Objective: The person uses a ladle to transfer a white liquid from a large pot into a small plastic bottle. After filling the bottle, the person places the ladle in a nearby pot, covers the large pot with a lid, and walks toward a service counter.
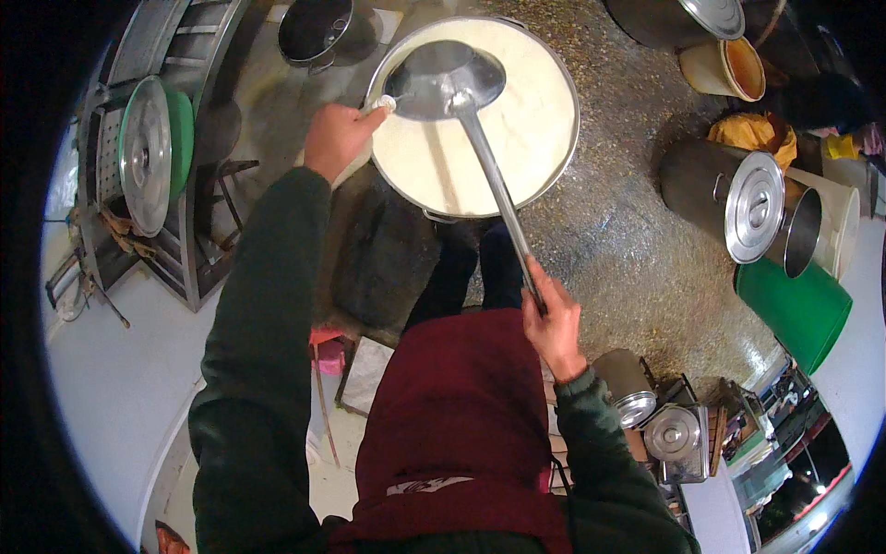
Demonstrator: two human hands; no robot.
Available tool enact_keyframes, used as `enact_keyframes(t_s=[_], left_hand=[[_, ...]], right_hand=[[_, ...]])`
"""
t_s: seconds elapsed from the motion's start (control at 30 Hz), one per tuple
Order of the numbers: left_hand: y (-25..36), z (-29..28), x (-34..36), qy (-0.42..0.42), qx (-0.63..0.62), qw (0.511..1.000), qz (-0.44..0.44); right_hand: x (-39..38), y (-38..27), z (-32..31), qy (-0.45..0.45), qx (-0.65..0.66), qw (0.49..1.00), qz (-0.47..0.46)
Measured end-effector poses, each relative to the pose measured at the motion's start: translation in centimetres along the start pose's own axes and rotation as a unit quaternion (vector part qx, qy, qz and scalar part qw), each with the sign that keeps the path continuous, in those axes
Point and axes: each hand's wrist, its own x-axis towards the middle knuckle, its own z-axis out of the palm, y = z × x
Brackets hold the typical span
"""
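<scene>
A wide round metal pot (574, 138) stands on the wet floor in front of me, filled with creamy white liquid (526, 157). Over it hangs a large metal ladle (494, 166), its broad bowl above the far left part of the liquid. My right hand (552, 319) is wrapped round the lower end of the long handle. At the bowl's left edge, my left hand (340, 138) is closed on a whitish piece that looks like cloth (354, 166); a bit of it sticks out by the thumb against the ladle. Whether the fingers also grip the rim is hidden.
An open dark pot (318, 32) stands beyond the pot's left side. On the left is a metal rack (189, 185) with a green basin (180, 138) and round lid (146, 152). To the right are a lidded pot (706, 189), a green tub (794, 309) and a cream bucket (701, 69).
</scene>
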Motion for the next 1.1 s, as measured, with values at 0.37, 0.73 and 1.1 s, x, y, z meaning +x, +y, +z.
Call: enact_keyframes(t_s=[0.37,0.73,1.1], left_hand=[[-3.1,4.3,-14.9,0.018,-0.395,0.904,-0.160],[-4.2,6.8,-23.3,0.072,-0.444,0.873,-0.190],[-7.1,5.7,-23.8,0.068,-0.388,0.894,-0.214]], right_hand=[[12.9,-1.4,4.4,-0.035,-0.139,0.989,0.022],[25.2,-1.3,5.9,-0.092,-0.179,0.980,0.012],[26.4,2.5,10.7,-0.173,-0.193,0.964,0.060]])
